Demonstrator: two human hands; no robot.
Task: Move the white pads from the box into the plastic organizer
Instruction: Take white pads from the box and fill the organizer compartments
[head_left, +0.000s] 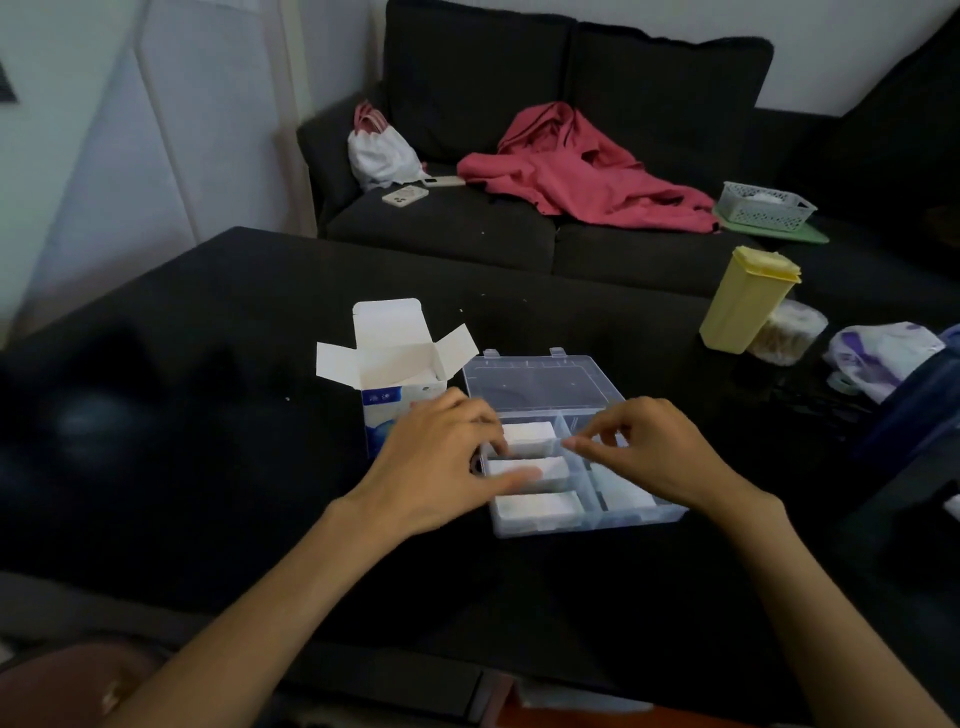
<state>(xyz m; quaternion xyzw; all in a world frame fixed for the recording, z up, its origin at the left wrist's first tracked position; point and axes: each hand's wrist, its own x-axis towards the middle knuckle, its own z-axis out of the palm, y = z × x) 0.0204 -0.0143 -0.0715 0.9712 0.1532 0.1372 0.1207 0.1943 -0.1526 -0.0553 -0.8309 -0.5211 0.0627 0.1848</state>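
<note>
Hands (545, 457) loose-fingered over clear organizer (587, 519), white pads (537, 506) stacked in three compartments

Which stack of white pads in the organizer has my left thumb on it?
The middle stack in the organizer's left column. The left hand's thumb lies across it; the far stack and near stack are untouched.

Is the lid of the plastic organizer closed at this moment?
No, the lid of the plastic organizer is folded back open, and white pads lie in the uncovered compartments.
</note>
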